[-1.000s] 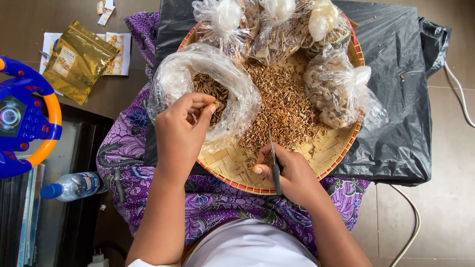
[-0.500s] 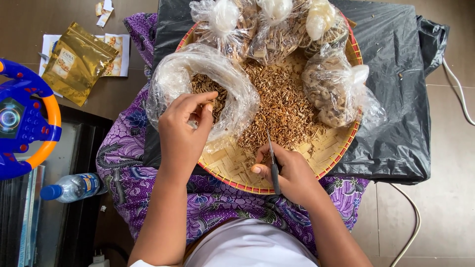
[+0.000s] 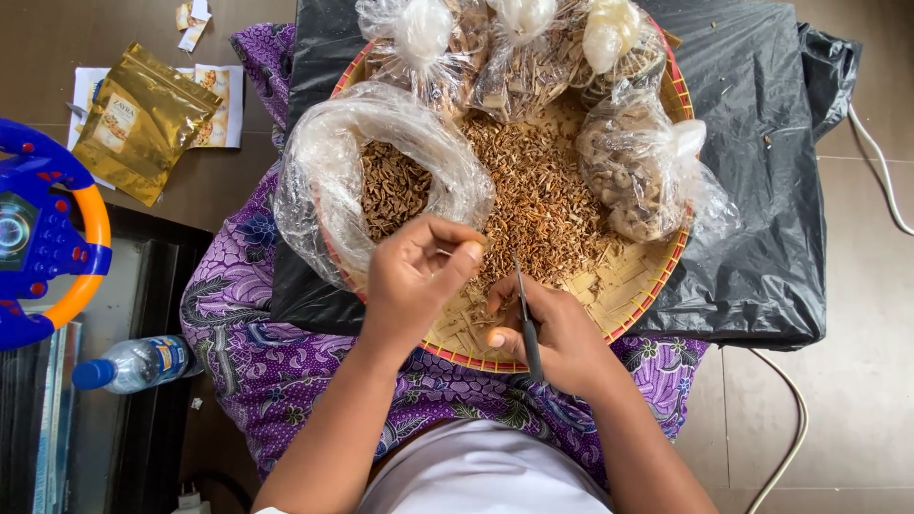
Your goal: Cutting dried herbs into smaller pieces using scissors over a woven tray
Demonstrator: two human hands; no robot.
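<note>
A round woven tray (image 3: 636,286) rests on a black plastic sheet over my lap and carries a loose heap of brown dried chips (image 3: 533,200). An open clear bag (image 3: 324,190), partly filled with the same chips, lies on the tray's left side. My left hand (image 3: 419,271) hovers at the bag's near rim with fingertips pinched together; what they hold is too small to make out. My right hand (image 3: 547,333) rests on the tray's near edge, closed around a small dark-handled knife (image 3: 526,319) that points toward the heap.
Three tied clear bags (image 3: 533,57) of chips crowd the tray's far side, another (image 3: 638,171) sits at its right. A gold pouch (image 3: 143,114) lies on papers at left, beside a blue and orange toy steering wheel (image 3: 48,238). A water bottle (image 3: 133,364) lies lower left. White cable (image 3: 881,162) at right.
My left hand has drawn back from inside the open bag toward me and to the right, fingers pinched. The right hand with the knife stays nearly still.
</note>
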